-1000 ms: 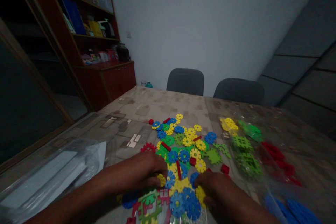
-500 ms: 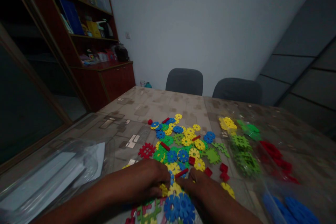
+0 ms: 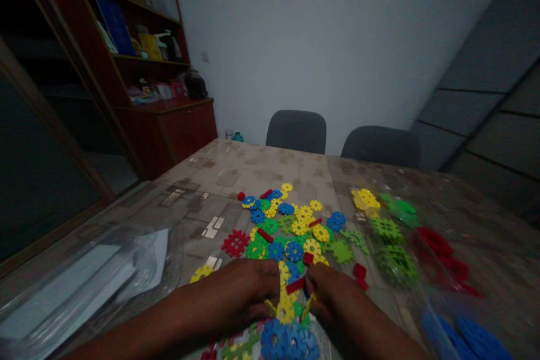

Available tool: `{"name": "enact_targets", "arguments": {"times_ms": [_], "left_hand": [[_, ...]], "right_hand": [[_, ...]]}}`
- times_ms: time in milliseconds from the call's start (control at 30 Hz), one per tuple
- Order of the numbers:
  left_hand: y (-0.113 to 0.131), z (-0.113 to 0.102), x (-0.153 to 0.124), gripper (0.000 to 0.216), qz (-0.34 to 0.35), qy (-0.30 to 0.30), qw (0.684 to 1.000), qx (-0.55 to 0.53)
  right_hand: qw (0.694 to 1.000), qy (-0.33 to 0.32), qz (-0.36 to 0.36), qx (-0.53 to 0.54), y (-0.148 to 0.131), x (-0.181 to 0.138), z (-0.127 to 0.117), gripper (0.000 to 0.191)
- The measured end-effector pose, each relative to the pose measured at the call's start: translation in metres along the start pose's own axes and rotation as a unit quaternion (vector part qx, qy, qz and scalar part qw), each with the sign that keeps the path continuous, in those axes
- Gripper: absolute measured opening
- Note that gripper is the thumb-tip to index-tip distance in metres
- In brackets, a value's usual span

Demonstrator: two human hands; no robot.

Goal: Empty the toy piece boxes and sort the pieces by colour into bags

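Note:
My left hand (image 3: 253,288) is closed in a pinch over the near side of the pile, with a yellow notched disc (image 3: 270,308) seen edge-on at its fingertips. Opposite it, my right hand (image 3: 331,291) pinches another yellow notched disc (image 3: 308,307), also nearly edge-on. A red stick (image 3: 296,285) lies between the hands, close to the right fingers. Below them, blue notched discs (image 3: 276,340) lie near the bottom edge. Green, yellow and blue discs (image 3: 294,250) are heaped just beyond my hands, and the palms hide part of the heap.
Clear packaging (image 3: 164,270) with white paper lies at left. On the right, clear plastic holds sorted yellow discs (image 3: 365,199), green lattice pieces (image 3: 387,229), red pieces (image 3: 439,244) and blue discs (image 3: 481,337). Two grey chairs (image 3: 296,130) stand behind the table (image 3: 236,163).
The yellow discs at my fingertips now show edge-on. My right hand has shifted slightly up and covers a yellow disc seen beside it before. The red stick has moved slightly.

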State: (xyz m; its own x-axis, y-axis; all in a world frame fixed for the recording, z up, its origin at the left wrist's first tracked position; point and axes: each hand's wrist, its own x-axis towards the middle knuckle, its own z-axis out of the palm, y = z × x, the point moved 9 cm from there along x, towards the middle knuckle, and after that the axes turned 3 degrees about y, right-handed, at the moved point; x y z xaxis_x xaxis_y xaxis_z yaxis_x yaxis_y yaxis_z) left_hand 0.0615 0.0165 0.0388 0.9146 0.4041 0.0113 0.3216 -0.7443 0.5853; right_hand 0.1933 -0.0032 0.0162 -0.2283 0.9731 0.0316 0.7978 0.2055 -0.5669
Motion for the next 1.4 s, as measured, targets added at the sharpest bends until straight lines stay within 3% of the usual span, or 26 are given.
{"name": "enact_targets", "arguments": {"times_ms": [167,300,400,567,733,867,1000,1100,1167,1267,1333,1400], "left_hand": [[-0.004,-0.008,0.000,0.005,-0.012,0.046,0.999,-0.004],[-0.022,-0.012,-0.001,0.005,-0.088,0.094,0.991,-0.031],[-0.029,-0.013,-0.001,0.008,-0.128,0.122,0.982,-0.066],[-0.028,0.001,-0.001,0.015,-0.154,0.099,0.961,-0.209],[-0.025,0.006,-0.001,0.012,-0.158,0.109,0.939,-0.284],[-0.018,0.004,0.000,0.009,-0.145,0.091,0.937,-0.305],[-0.018,-0.013,-0.002,0.025,-0.118,0.124,0.946,-0.276],[-0.021,-0.028,-0.005,0.027,-0.104,0.150,0.961,-0.210],[-0.021,-0.039,-0.008,0.023,-0.095,0.170,0.970,-0.147],[-0.020,-0.054,-0.010,0.021,-0.079,0.201,0.973,-0.082],[-0.022,-0.061,-0.011,0.019,-0.080,0.211,0.972,-0.062],[-0.025,-0.066,-0.012,0.018,-0.086,0.213,0.972,-0.055]], "right_hand": [[0.999,-0.005,-0.022,0.026,0.016,0.011,0.009,0.020],[0.992,0.050,-0.056,0.097,0.003,0.014,-0.010,0.014],[0.982,0.057,-0.055,0.170,-0.010,0.014,-0.016,0.014],[0.941,0.035,-0.021,0.336,-0.020,0.011,-0.003,0.007],[0.904,0.030,0.017,0.426,-0.018,0.010,0.009,0.016],[0.916,0.049,0.014,0.397,-0.019,0.011,0.001,0.014],[0.960,0.093,0.006,0.264,-0.021,0.006,-0.039,0.012],[0.979,0.178,0.010,0.100,-0.010,0.002,-0.100,0.015],[0.967,0.250,0.038,-0.009,0.012,0.004,-0.150,0.017],[0.935,0.299,0.131,-0.141,0.064,0.021,-0.209,0.012],[0.920,0.309,0.175,-0.165,0.100,0.038,-0.232,0.011],[0.914,0.300,0.215,-0.172,0.133,0.056,-0.241,0.017]]}}
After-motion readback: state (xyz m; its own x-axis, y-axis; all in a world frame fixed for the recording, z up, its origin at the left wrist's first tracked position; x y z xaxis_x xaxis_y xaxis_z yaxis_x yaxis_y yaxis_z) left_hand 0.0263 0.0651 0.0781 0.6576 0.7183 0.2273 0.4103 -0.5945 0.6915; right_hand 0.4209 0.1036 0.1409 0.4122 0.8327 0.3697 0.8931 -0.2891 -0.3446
